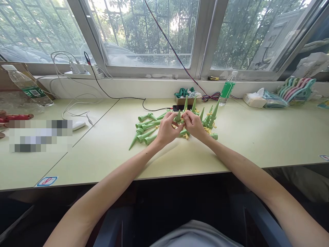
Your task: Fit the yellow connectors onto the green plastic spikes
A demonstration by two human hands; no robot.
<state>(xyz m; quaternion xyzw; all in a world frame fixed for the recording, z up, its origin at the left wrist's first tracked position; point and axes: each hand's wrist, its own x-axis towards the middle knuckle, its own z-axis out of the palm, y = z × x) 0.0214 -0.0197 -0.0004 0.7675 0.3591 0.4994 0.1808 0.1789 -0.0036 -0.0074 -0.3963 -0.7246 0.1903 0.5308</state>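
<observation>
My left hand (168,128) is closed round a green plant watering spike (178,117), whose tapered tip points up between the fingers. My right hand (193,124) meets it from the other side, thumb and fingers pinched together at the spike. A bit of yellow shows by those fingertips, but what they pinch is mostly hidden. Left of the hands several green spikes (146,126) lie flat with their ridged caps toward me. On the right, more spikes (214,115) stand upright or lean, with small yellow valves (207,129) among them.
Behind the spikes are a small box (189,101) with green wrapping and a dark phone (177,108). A water bottle (228,88) stands by the windowsill, near tissues (255,98) and pastel hangers (298,90). At left lie a white mouse (78,126), cables and another bottle (29,85).
</observation>
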